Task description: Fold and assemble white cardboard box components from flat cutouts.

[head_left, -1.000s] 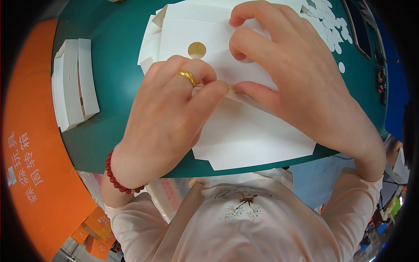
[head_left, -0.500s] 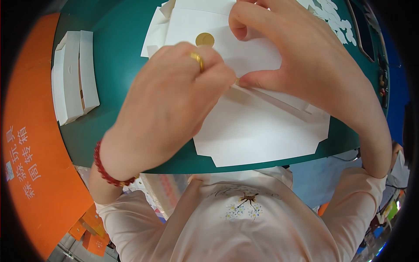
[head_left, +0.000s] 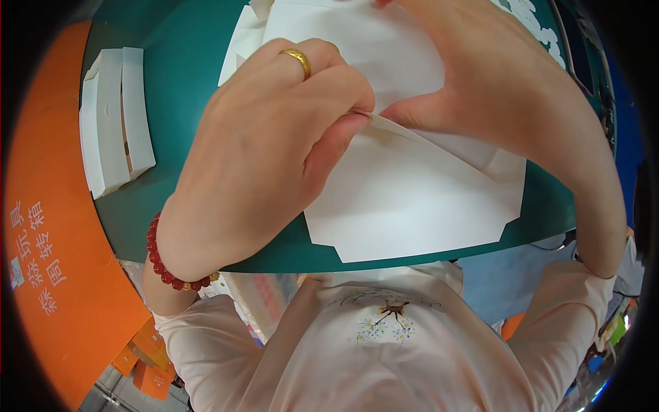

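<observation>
A white cardboard box (head_left: 419,206) lies partly folded on the green table in front of me, its wide notched panel toward me. My left hand (head_left: 268,130) is closed, thumb and fingers pinching the box's raised folded edge. A sliver of a gold round patch (head_left: 334,47) shows just past its knuckles; the rest is hidden. Spread over the box's far part is my right hand (head_left: 473,89). Its thumb rests against the inner side of the raised edge, while its fingers reach toward the far end, partly cut off by the top of the view.
Another white box (head_left: 113,123), narrow and standing with a slit along it, is at the left of the green table (head_left: 178,103). An orange bin (head_left: 62,172) borders the left side. White cut-out pieces (head_left: 532,24) and a dark phone-like object (head_left: 575,51) lie at the far right.
My left hand has shifted slightly away from me and now covers most of the gold patch. The right hand's fingers have moved farther up and apart from the thumb.
</observation>
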A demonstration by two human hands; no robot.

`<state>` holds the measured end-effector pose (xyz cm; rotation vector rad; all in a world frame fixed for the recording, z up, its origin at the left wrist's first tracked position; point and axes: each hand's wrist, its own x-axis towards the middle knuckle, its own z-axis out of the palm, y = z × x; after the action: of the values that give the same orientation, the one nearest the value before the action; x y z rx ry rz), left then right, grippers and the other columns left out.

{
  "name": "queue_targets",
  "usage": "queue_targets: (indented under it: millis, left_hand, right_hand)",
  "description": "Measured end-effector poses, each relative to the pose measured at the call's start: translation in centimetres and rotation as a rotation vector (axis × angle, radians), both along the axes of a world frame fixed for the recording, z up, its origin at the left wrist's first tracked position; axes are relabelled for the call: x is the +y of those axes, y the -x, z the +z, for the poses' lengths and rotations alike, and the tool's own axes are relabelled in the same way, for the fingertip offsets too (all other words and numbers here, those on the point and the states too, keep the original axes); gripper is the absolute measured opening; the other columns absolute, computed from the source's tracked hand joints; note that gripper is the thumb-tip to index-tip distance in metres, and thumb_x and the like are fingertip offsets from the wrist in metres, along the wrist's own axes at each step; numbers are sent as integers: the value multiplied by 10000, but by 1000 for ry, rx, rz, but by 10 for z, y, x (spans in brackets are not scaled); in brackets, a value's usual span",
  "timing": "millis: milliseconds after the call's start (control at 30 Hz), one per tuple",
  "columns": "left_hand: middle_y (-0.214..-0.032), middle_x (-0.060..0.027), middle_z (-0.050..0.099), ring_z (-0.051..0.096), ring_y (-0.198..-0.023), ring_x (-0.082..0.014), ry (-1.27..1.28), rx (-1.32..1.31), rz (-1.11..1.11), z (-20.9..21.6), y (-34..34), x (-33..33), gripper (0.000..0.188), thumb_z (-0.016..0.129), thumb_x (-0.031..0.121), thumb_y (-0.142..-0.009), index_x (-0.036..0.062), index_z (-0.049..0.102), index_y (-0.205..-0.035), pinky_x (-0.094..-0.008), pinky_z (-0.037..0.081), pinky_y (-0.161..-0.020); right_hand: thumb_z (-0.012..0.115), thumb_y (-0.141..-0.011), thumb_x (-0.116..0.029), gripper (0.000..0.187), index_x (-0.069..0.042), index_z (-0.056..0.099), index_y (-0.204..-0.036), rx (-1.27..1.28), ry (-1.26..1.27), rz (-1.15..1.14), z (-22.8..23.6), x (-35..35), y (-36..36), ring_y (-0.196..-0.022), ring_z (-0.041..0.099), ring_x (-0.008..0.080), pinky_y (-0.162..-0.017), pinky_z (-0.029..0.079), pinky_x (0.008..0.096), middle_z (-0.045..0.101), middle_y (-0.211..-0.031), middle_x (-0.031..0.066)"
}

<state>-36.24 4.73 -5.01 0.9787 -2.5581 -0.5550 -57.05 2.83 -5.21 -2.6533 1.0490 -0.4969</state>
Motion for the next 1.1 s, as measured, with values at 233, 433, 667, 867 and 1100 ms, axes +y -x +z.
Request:
queue_targets:
  millis: [233, 433, 667, 867, 1100]
  left_hand:
    - [-877, -74, 641, 606, -871, -264, 74, -66, -6, 1, 3, -5, 140, 712, -13, -789, 40, 658, -907, -319, 492, -765]
    - [-871, -76, 626, 611, -834, -250, 18, -50, 26, -2, 16, 2, 163, 688, -28, -805, 47, 639, -942, -314, 503, -730]
    - [-919, -95, 632, 617, -878, -287, 367, 10, -74, -20, -5, 13, 233, 736, -51, -718, 24, 664, -926, -395, 534, -800]
    - [-940, -92, 654, 637, -877, -293, 513, -15, -92, -38, -10, 27, 280, 772, -42, -653, 17, 694, -915, -486, 550, -853]
    - [-932, -82, 665, 647, -864, -288, 511, -24, -71, -39, -12, 31, 293, 778, -37, -635, 19, 699, -912, -477, 551, -869]
  right_hand:
    - [737, -823, -438, 830, -7, 348, -1415, 172, -303, -126, 15, -8, 15, -1233, 487, 321, -994, 443, 363, 482, -1321, 231]
    - [753, -777, -507, 992, 8, 286, -1484, 329, -546, -227, 35, -23, 17, -1282, 490, 348, -1026, 445, 393, 489, -1369, 262]
    - [674, -854, -495, 902, 8, 288, -1495, 499, -722, -196, 62, -28, -23, -1314, 469, 350, -1083, 404, 381, 446, -1433, 268]
    - [666, -863, -493, 881, 5, 300, -1491, 481, -716, -226, 67, -14, -37, -1303, 478, 346, -1076, 409, 379, 452, -1428, 263]
    - [656, -876, -490, 852, 1, 317, -1484, 454, -698, -226, 64, -12, -53, -1287, 491, 339, -1066, 416, 377, 461, -1422, 255]
